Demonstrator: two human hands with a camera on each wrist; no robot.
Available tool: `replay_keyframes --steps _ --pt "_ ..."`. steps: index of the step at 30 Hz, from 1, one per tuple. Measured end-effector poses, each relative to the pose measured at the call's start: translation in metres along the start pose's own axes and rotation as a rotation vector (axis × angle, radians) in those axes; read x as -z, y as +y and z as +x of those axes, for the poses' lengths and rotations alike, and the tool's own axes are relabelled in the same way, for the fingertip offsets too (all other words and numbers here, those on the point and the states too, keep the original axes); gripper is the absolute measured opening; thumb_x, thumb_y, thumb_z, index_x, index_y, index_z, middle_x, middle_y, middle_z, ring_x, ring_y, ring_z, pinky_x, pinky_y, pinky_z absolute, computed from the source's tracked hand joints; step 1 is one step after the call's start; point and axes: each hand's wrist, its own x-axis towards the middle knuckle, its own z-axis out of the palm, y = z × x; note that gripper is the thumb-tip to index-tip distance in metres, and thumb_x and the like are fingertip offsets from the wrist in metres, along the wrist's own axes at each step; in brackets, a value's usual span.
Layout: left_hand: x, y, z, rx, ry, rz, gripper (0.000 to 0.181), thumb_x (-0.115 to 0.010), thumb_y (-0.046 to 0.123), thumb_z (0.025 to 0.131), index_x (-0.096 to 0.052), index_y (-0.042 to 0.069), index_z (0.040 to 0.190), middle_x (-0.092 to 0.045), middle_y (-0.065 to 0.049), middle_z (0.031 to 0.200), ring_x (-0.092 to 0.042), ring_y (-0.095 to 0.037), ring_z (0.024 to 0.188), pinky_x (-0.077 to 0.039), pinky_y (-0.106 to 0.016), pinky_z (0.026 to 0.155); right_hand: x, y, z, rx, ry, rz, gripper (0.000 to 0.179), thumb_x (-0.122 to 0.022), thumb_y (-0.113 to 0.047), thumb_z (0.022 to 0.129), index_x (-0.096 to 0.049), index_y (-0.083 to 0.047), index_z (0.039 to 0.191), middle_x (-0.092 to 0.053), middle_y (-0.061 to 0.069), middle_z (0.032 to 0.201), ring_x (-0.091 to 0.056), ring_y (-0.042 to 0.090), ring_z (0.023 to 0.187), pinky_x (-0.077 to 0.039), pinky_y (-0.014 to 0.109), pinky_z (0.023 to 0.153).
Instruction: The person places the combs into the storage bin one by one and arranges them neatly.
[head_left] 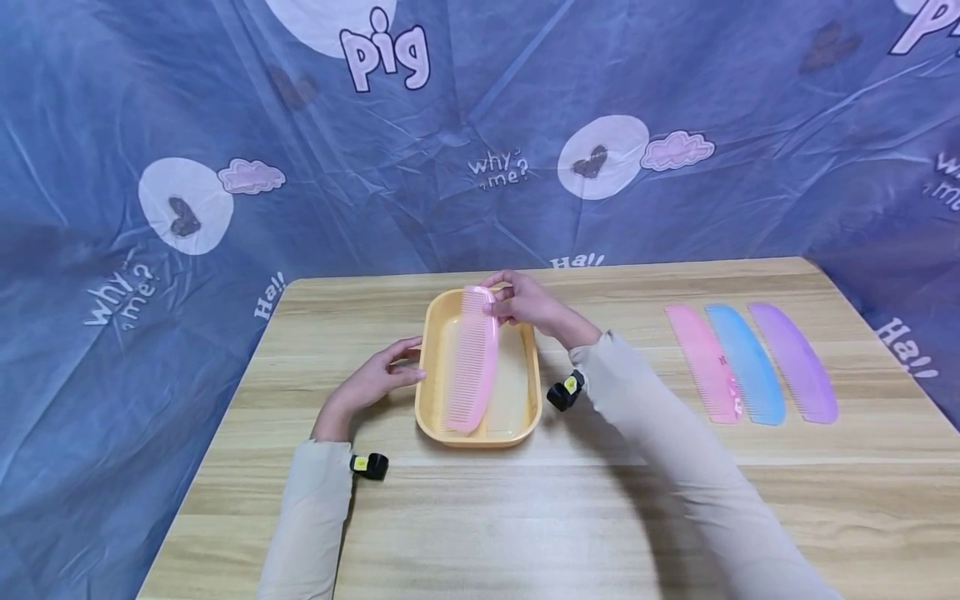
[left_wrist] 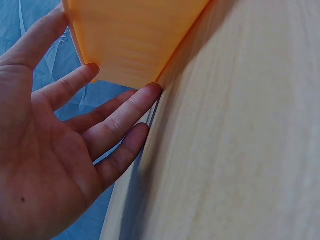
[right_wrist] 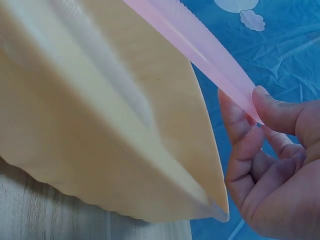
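A light pink comb (head_left: 474, 362) is held over an orange-yellow plastic tray (head_left: 536, 400), its long axis running from far to near. My right hand (head_left: 527, 302) pinches the far end of this comb between thumb and fingers. In the right wrist view the pinched comb tip (right_wrist: 245, 102) shows above the tray's edge. At the tray's left side is my left hand (head_left: 378, 379), its fingertips at the wall. The left wrist view has those fingers (left_wrist: 120, 117) mostly straight. Something pale lies inside the tray, partly hidden by the comb; its kind is unclear.
On the right of the wooden table (head_left: 525, 517) lie three combs side by side: a pink comb (head_left: 702, 362), a blue comb (head_left: 745, 364) and a purple comb (head_left: 795, 362). A blue printed cloth (head_left: 420, 217) hangs behind the table. Both wrists wear small black cameras.
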Motion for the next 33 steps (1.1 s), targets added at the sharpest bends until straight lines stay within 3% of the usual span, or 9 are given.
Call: replay_keyframes --steps 24,33 --pt "0.0 0.001 0.0 -0.008 -0.002 0.001 0.067 -0.064 0.021 0.093 -0.031 0.009 0.151 -0.042 -0.025 0.146 -0.055 -0.039 0.123 -0.046 -0.045 0.105 -0.016 -0.008 0.016 -0.054 -0.085 -0.035 0.042 -0.056 0.008 0.09 -0.042 0.004 0.129 -0.055 0.001 0.067 -0.056 0.011 0.052 -0.036 0.017 0.047" --pt "0.001 0.002 -0.001 0.013 -0.005 -0.001 0.067 -0.064 0.025 0.093 -0.033 0.013 0.151 -0.041 -0.021 0.148 -0.053 -0.038 0.125 -0.045 -0.046 0.106 -0.02 -0.009 0.021 -0.105 -0.139 -0.049 0.054 -0.059 0.015 0.08 -0.041 0.002 0.129 -0.056 0.005 0.074 -0.059 0.012 0.058 -0.044 0.018 0.052"
